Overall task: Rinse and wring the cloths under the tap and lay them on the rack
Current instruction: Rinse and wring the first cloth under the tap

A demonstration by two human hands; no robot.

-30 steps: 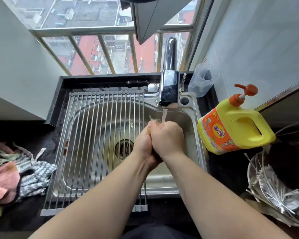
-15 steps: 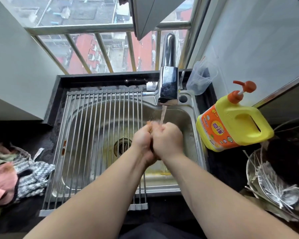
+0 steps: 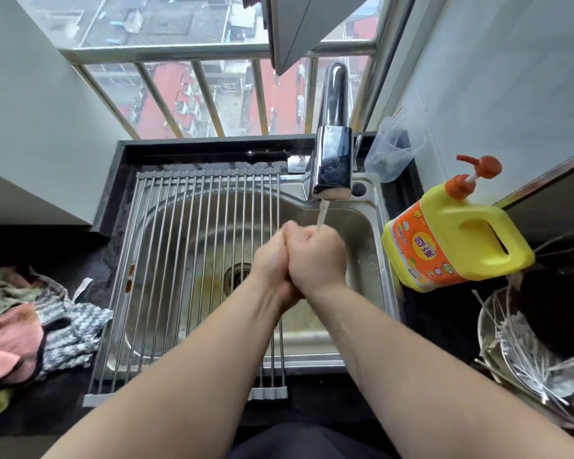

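My left hand (image 3: 269, 260) and my right hand (image 3: 317, 256) are pressed together in tight fists over the right side of the sink (image 3: 370, 233). They sit right under the chrome tap (image 3: 333, 160). A thin stream of water (image 3: 322, 215) falls onto my right knuckles. Both hands squeeze a cloth that is almost wholly hidden inside them. The roll-up wire rack (image 3: 186, 260) spans the left and middle of the sink and is bare. A pile of cloths (image 3: 30, 326), pink, green and grey-white patterned, lies on the dark counter at the left.
A yellow detergent bottle (image 3: 454, 240) with an orange pump stands on the counter right of the sink. A clear plastic cup (image 3: 395, 150) sits behind it by the wall. A metal bowl (image 3: 527, 352) with a wire insert is at the right edge. Window bars run behind the sink.
Both hands stay clasped under the running water, shifted only slightly. The cloth tip that showed above my fingers a second ago is now covered.
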